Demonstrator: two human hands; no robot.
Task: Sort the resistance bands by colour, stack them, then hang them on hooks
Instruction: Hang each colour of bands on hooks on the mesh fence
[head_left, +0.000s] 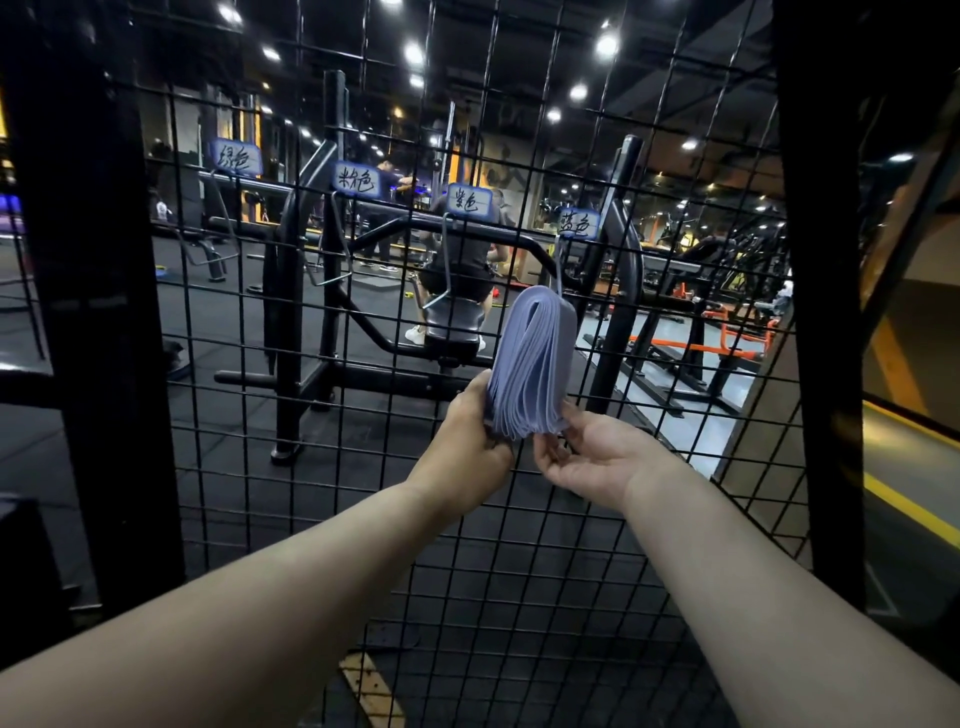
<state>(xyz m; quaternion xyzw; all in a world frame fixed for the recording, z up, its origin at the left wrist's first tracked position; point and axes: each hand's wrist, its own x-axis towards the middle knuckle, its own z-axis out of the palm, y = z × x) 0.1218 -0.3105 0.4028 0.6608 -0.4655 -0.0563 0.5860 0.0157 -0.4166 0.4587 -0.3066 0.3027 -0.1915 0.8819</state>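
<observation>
From the head camera I have one view, facing a black wire grid (519, 519) with four handwritten labels (468, 199) along it and a metal hook below each. The stack of bands (535, 364) – pale blue-lilac, folded over at the top – hangs on the rightmost hook (559, 260), under the far-right label. My left hand (475, 441) grips the stack's lower left edge, fingers curled round it. My right hand (582, 452) lies palm up, thumb against the stack's right side and curled fingers under its bottom edge, holding it loosely. I judge this to be the hanging step for this colour, nearly done. The other hooks (332, 249) that I can see carry nothing. Next I would let go gently – checking the fold sits well back on the hook so no band slips off – then fetch another colour.
</observation>
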